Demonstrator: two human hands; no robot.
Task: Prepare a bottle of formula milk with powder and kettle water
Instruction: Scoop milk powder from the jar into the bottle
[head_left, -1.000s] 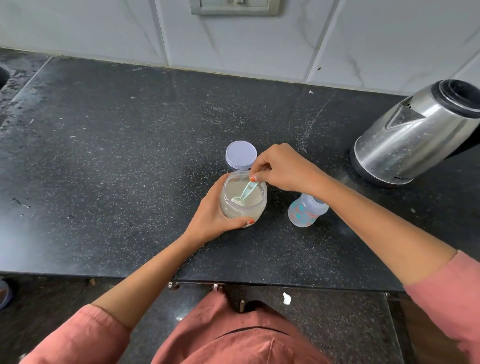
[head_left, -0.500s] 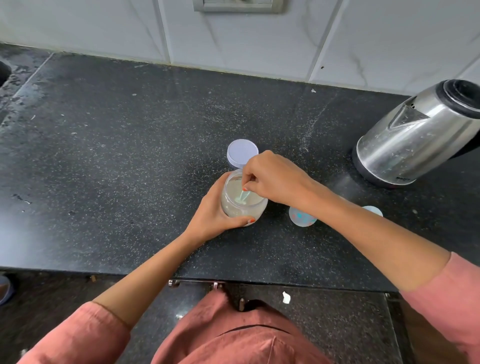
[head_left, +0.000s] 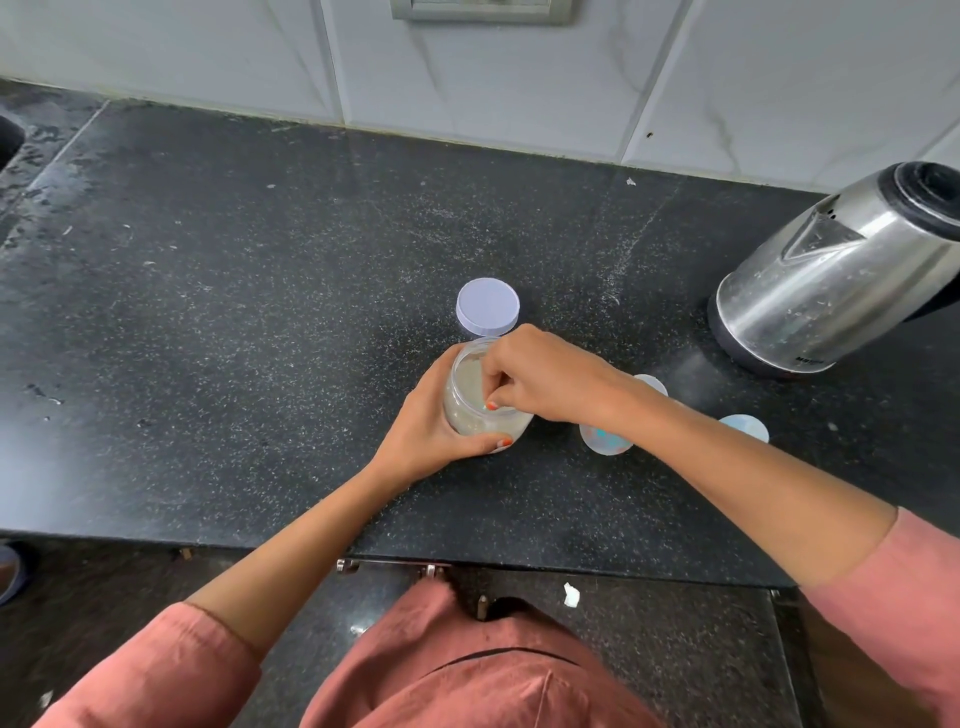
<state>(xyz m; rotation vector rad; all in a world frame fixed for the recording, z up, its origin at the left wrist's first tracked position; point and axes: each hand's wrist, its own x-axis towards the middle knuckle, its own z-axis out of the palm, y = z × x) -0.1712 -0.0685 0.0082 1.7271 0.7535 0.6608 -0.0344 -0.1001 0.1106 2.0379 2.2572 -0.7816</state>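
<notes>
A clear jar of pale formula powder (head_left: 470, 395) stands open on the black counter (head_left: 260, 312). My left hand (head_left: 428, 434) grips the jar from its left side. My right hand (head_left: 545, 379) reaches down into the jar's mouth, its fingertips pinching a pale green scoop (head_left: 490, 406) that is almost wholly hidden. The small baby bottle (head_left: 605, 440) with coloured print stands just right of the jar, partly under my right forearm. A steel kettle (head_left: 831, 291) with a black lid sits at the right.
The jar's lilac lid (head_left: 487, 306) lies just behind the jar. A pale blue round cap (head_left: 744, 428) rests on the counter right of my forearm. Tiled wall runs along the back. The counter's front edge is close to my body.
My right hand has pushed the scoop deeper into the jar, so the scoop is now nearly hidden. My forearm has moved over the bottle. The left hand still holds the jar.
</notes>
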